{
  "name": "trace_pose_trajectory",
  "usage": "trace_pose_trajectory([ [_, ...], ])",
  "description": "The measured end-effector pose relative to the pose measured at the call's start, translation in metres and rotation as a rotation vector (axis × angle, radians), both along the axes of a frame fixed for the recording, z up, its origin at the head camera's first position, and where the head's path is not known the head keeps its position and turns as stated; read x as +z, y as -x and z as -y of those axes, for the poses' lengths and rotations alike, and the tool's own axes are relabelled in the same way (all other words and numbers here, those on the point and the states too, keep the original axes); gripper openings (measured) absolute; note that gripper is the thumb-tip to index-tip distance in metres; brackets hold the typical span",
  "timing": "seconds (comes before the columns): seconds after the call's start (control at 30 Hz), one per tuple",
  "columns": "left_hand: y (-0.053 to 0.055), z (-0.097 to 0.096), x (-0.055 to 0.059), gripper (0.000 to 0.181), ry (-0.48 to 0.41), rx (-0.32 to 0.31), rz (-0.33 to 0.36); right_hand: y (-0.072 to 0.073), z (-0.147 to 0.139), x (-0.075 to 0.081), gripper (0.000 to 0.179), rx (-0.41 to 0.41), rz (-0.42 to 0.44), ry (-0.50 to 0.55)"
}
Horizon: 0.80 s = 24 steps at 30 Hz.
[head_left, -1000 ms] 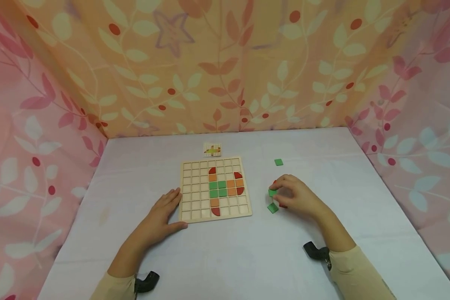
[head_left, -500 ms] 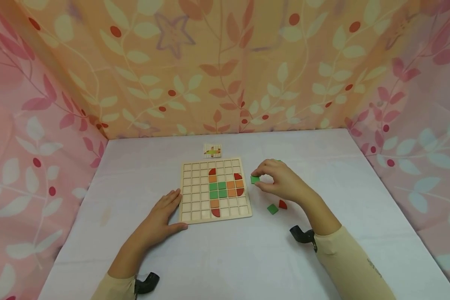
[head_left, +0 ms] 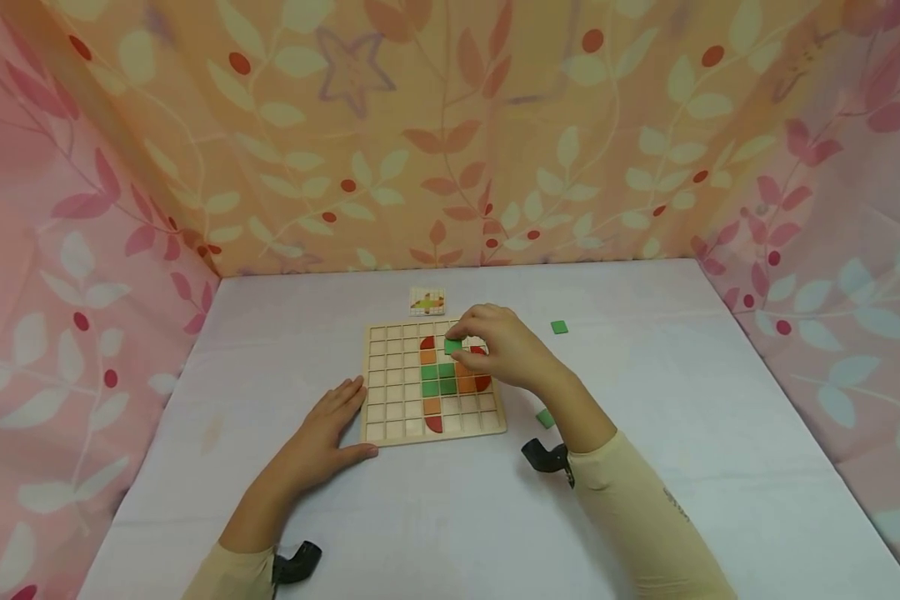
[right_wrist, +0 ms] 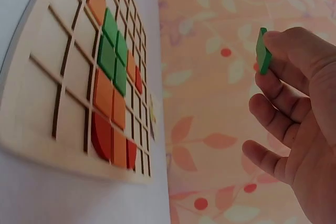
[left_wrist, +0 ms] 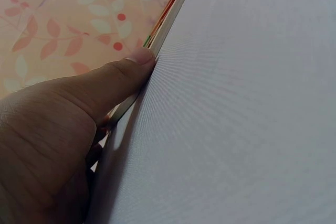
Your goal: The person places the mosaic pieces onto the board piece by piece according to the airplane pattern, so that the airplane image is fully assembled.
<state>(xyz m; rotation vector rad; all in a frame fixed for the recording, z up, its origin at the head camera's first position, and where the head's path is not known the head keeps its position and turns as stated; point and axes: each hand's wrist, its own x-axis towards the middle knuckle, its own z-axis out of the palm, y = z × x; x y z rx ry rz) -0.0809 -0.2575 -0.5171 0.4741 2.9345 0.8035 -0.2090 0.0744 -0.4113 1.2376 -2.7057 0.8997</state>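
Observation:
A wooden grid board point(head_left: 393, 387) lies on the white table, with green, orange and red pieces set in some of its squares. My left hand point(head_left: 322, 433) rests against the board's left edge, fingers extended and thumb at the near corner. In the left wrist view, that thumb point(left_wrist: 123, 74) presses along the board's edge point(left_wrist: 170, 22). Between thumb and index finger, my right hand point(head_left: 506, 350) pinches a green square tile point(head_left: 452, 345) over the upper right of the board. The right wrist view shows this tile point(right_wrist: 263, 51) held above the surface, and the other fingers loosely bent.
Behind the board lies a small pattern card point(head_left: 427, 302). One loose green tile point(head_left: 559, 327) is to the board's right, and another green tile point(head_left: 545, 418) lies nearer, partly covered by the right forearm. Patterned fabric point(head_left: 450, 167) encloses the back and sides.
My right hand has picked up the green tile from the right side of the table and carried it left over the board. The left hand stays at the board's edge.

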Motion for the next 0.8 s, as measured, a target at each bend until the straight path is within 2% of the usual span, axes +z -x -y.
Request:
trace_pose_trajectory([
  [0.23, 0.000, -0.001, 0.001, 0.104, -0.007, 0.001, -0.005, -0.002, 0.032, -0.005, 0.025, 0.000, 0.016, 0.018],
  [0.47, 0.000, -0.002, 0.003, 0.103, -0.015, 0.000, -0.001, 0.001, 0.058, -0.022, 0.024, 0.005, -0.001, -0.010],
  [0.67, 0.000, -0.001, 0.003, 0.103, -0.010, 0.004, 0.033, -0.001, 0.070, -0.039, 0.026, -0.043, 0.016, -0.074],
  [0.8, 0.000, 0.000, 0.003, 0.103, -0.001, 0.009, 0.040, -0.002, 0.075, -0.049, 0.026, -0.083, 0.001, -0.068],
])
